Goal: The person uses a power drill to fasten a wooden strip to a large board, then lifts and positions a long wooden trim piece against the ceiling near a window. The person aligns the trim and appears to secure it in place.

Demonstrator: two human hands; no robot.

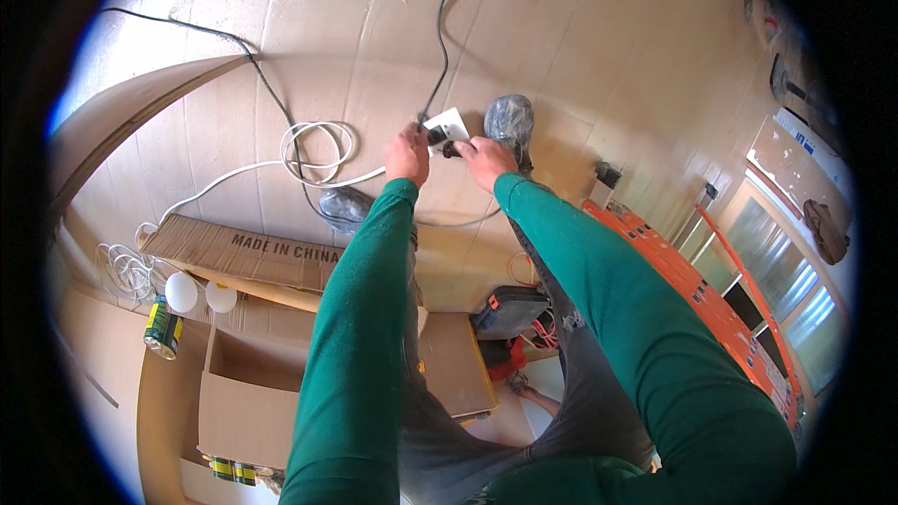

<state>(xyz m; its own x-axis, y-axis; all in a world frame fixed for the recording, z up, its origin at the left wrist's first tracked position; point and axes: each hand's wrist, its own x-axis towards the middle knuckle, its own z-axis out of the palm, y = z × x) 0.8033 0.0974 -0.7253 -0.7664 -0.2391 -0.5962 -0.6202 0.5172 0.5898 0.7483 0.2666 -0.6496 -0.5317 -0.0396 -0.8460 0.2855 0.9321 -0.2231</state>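
A white power strip (pixel 450 122) lies on the floor between my feet, with a black plug (pixel 436 135) at its left side. My left hand (pixel 408 155) is closed round that plug, where a black cable (pixel 443 51) runs off up the floor. From the right, my right hand (pixel 489 162) pinches a second black plug (pixel 452 149) close against the strip's lower edge. The fingertips of both hands are partly hidden. A white cord (pixel 323 151) lies in loops left of my left hand and leads toward the strip.
My shoes, wrapped in plastic, stand at right (pixel 510 119) and left (pixel 344 205). A flattened cardboard box (pixel 248 248), cans (pixel 163 329) and a wooden cabinet (pixel 248 411) are at lower left. An orange ladder (pixel 692 290) lies right; a dark tool case (pixel 510 311) is behind my legs.
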